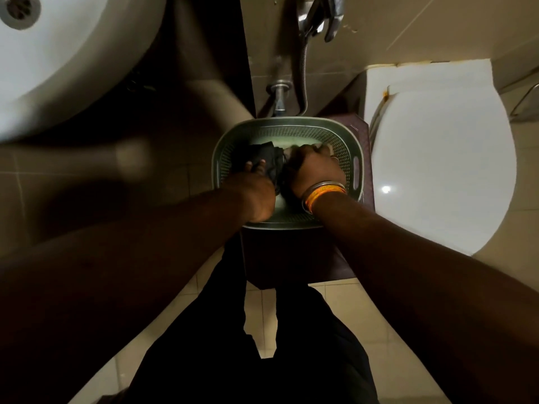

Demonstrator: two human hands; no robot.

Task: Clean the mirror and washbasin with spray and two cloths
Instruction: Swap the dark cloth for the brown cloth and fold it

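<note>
Washbasin [43, 68] at upper left, well apart from the work. Green perforated basket [354, 147] sits on a dark stool [291, 258] beside the toilet [437, 156], both hands down inside it.

Left hand [256, 191] pinches a dark cloth [267, 156] at the basket's left side; crumpled, no clear long axis. Right hand [313, 167] curls over a pale cloth [323, 147] near the far rim, mostly hidden, so heading unreadable.

Risks, as judged: basket tipping off the stool's front edge under two-handed pull; cloths snagging each other; no spray visible
</note>
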